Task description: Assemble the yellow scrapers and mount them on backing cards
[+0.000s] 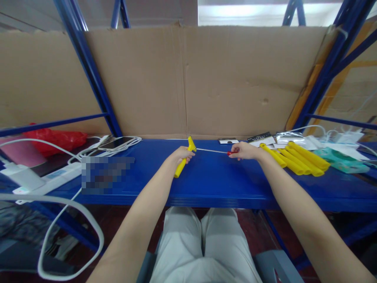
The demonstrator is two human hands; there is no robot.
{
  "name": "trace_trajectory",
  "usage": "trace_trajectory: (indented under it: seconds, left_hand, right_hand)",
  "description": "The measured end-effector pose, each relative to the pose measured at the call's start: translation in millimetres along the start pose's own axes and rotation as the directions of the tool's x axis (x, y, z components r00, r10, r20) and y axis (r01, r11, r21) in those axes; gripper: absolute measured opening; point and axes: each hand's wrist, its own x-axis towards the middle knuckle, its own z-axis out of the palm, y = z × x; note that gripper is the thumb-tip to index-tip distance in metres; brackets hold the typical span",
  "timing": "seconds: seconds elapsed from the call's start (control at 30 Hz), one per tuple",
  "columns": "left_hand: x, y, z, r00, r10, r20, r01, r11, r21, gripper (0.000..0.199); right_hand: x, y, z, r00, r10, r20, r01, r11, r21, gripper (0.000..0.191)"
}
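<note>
My left hand is wrapped round a yellow tool, whose wider head points up and away from me above the blue table. In my right hand is the red handle of a screwdriver. Its thin metal shaft runs level to the left, and the tip meets or nearly meets the head of the yellow tool. Whether the tip is inside the head is too small to tell.
Several yellow tubes lie right of my right hand, beside a green plastic packet. White cables, a power strip and a red bag are at the left. Cardboard stands behind the blue table.
</note>
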Motion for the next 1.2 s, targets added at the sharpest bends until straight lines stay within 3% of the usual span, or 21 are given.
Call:
trace_trajectory:
  seconds: [0.2, 0.47, 0.77, 1.0, 1.2]
  left_hand:
    - [4.7, -2.3, -0.1, 1.000, 0.002, -0.013, -0.001, 1.000, 0.021, 0.012]
    - [8.6, -4.4, -1.6, 1.000, -0.002, -0.014, 0.003, 0.999, 0.054, 0.011]
    - [9.4, -4.4, -2.4, 1.000, -0.009, 0.003, 0.009, 0.997, 0.077, 0.012]
    - [12.1, -6.6, -5.6, 1.000, -0.019, 0.023, 0.019, 1.000, 0.025, 0.011]
    - [10.2, -6.7, -8.9, 0.997, -0.023, 0.073, 0.028, 0.998, -0.064, 0.017]
  right_hand:
    - [-0.4, -3.6, -1.4, 0.998, -0.048, 0.032, 0.051, 0.992, -0.111, 0.019]
    - [10.0, 5.5, 12.4, 0.980, -0.178, -0.092, 0.155, 0.965, -0.213, 0.020]
    - [5.6, -1.8, 8.8, 0.989, -0.147, -0.026, 0.129, 0.932, -0.339, 0.018]
    - [0.4, -12.0, 7.3, 0.978, -0.155, -0.137, 0.055, 0.832, -0.551, 0.018]
    - [-3.9, -20.1, 9.0, 0.963, -0.193, -0.188, 0.030, 0.772, -0.635, 0.020]
